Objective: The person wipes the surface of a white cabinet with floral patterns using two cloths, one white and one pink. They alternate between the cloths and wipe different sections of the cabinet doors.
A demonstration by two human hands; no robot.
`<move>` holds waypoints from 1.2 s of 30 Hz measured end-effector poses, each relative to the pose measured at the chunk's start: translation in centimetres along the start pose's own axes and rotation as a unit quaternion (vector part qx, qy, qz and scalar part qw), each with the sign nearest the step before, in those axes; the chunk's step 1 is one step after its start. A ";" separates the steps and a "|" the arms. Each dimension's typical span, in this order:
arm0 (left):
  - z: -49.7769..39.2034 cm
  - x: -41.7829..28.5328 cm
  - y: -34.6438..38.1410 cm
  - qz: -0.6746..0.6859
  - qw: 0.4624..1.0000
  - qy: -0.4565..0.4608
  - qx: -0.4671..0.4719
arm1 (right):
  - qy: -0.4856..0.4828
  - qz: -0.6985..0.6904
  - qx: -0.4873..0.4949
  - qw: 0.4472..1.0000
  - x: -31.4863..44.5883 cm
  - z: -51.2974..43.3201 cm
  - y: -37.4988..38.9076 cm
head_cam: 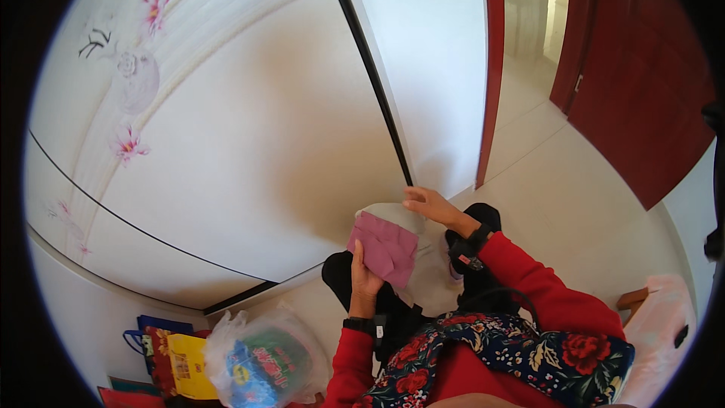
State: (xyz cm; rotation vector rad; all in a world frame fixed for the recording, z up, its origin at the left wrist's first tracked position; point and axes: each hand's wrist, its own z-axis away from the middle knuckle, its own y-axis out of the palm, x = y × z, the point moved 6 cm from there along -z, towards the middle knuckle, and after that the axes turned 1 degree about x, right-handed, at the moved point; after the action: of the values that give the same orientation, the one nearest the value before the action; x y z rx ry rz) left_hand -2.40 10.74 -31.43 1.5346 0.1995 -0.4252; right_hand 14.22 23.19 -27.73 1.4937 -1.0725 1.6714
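My left hand (365, 283) holds a flat mauve-pink piece, which looks like folded cloth or a pouch (388, 249), with the thumb on its upper face. Behind and beyond this piece shows a rounded whitish object (396, 216), partly covered, so I cannot tell what it is. My right hand (433, 207) is raised just right of it with nothing in it, thumb and fingers apart. Its fingertips overlap the lower end of the black door edge strip (385, 107) in view; whether they touch it I cannot tell.
A white sliding wardrobe door (243, 124) with painted flowers stands ahead. At lower left sit a clear plastic bag (300, 345) of packages and a yellow bag (192, 365). A dark red door (640, 79) stands ajar at right. A pink cloth (657, 317) drapes over wooden furniture.
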 end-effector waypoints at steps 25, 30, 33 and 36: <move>3.4 -2.7 -1.7 -0.077 0.985 0.123 -0.093 | 0.282 -0.423 0.305 0.805 -7.4 0.8 7.6; 5.2 -3.4 -2.1 -0.077 0.973 0.180 -0.123 | 0.332 -0.418 0.317 0.784 -8.4 1.6 10.5; 5.5 -2.7 -2.2 -0.062 0.974 0.174 -0.128 | 0.295 -0.464 0.360 0.754 -6.7 1.6 11.1; 5.9 -2.8 -1.9 -0.078 0.969 0.187 -0.143 | 0.293 -0.457 0.366 0.756 -4.3 0.9 10.8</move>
State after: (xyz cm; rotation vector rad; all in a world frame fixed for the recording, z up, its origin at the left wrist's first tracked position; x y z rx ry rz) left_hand -6.53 5.31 -31.81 1.3051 0.6531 -0.2142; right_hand 5.78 17.66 -33.63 1.3582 0.6906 1.6100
